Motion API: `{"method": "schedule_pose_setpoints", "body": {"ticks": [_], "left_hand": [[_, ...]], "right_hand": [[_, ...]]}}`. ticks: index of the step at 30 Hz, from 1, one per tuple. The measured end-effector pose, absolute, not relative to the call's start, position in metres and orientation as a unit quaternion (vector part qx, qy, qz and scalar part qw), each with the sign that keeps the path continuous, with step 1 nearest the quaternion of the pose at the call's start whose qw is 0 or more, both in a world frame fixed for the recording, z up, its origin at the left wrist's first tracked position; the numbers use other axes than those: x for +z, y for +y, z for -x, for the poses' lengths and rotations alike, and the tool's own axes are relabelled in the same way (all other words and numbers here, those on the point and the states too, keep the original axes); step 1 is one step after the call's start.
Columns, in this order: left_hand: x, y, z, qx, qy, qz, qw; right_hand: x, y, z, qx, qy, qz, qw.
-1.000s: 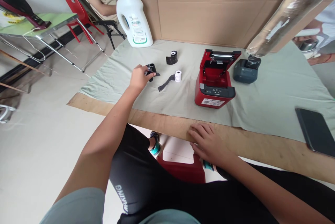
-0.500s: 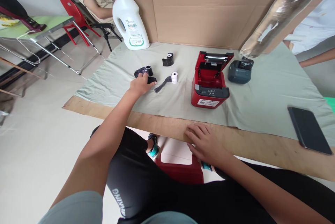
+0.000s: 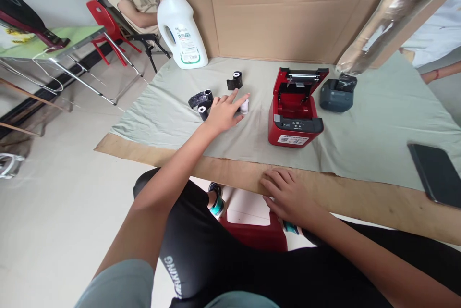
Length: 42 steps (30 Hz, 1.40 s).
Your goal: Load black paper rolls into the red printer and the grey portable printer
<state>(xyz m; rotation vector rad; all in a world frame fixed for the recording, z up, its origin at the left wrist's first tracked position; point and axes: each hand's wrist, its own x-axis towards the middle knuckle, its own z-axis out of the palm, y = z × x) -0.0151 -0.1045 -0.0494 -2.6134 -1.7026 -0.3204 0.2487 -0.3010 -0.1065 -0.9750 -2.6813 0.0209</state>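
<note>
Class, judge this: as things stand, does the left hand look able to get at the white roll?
Probably yes: the left hand is open right beside the white roll, forefinger and thumb spread apart, and no other object appears to stand between them.

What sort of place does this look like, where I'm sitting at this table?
Probably an indoor workroom, perhaps a makeshift one: your cloth-covered table holds an open red device that looks like a printer, a cardboard panel stands behind, and a person in beige is beyond.
</note>
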Motion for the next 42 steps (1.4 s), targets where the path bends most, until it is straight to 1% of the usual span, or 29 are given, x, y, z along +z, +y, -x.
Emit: {"method": "schedule_pose_setpoints", "body": {"ticks": [4, 10, 13, 15, 17, 20, 23, 27, 30, 33, 37, 39, 42], "left_hand": [[-0.055, -0.096, 0.011, -0.087, -0.534, 0.841, -0.027], [-0.063, -0.094, 0.013, -0.159, -0.561, 0.813, -0.002], [-0.055, -0.099, 0.008, -0.192, -0.55, 0.812, -0.018], [-0.044, -0.108, 0.004, -0.249, -0.535, 0.803, -0.083], [-0.033, -0.122, 0.0, -0.324, -0.514, 0.768, -0.2], [-0.025, -0.153, -0.009, -0.421, -0.467, 0.675, -0.386], [-0.031, -0.19, -0.021, -0.456, -0.441, 0.597, -0.491], [-0.042, -0.225, -0.037, -0.424, -0.413, 0.563, -0.576], [-0.044, -0.233, -0.043, -0.412, -0.403, 0.552, -0.603], [-0.046, -0.232, -0.043, -0.412, -0.403, 0.554, -0.601], [-0.053, -0.231, -0.041, -0.386, -0.411, 0.559, -0.608], [-0.058, -0.231, -0.04, -0.372, -0.408, 0.562, -0.616], [-0.066, -0.231, -0.039, -0.353, -0.409, 0.574, -0.616]], "right_hand": [[-0.104, -0.301, -0.247, 0.002, -0.931, 0.34, 0.133], [-0.101, -0.302, -0.247, 0.01, -0.933, 0.336, 0.133], [-0.099, -0.301, -0.25, 0.05, -0.927, 0.335, 0.16], [-0.094, -0.298, -0.253, 0.09, -0.913, 0.343, 0.203], [-0.084, -0.292, -0.257, 0.1, -0.89, 0.363, 0.256], [-0.063, -0.278, -0.26, 0.049, -0.841, 0.408, 0.352], [-0.045, -0.263, -0.256, 0.002, -0.812, 0.429, 0.397], [-0.039, -0.254, -0.246, 0.008, -0.837, 0.418, 0.354], [-0.04, -0.252, -0.247, 0.032, -0.845, 0.428, 0.319], [-0.033, -0.242, -0.262, 0.032, -0.835, 0.441, 0.327], [-0.013, -0.199, -0.29, 0.001, -0.786, 0.508, 0.352], [-0.005, -0.171, -0.296, 0.013, -0.78, 0.539, 0.316], [0.001, -0.135, -0.29, 0.031, -0.786, 0.585, 0.196]]}}
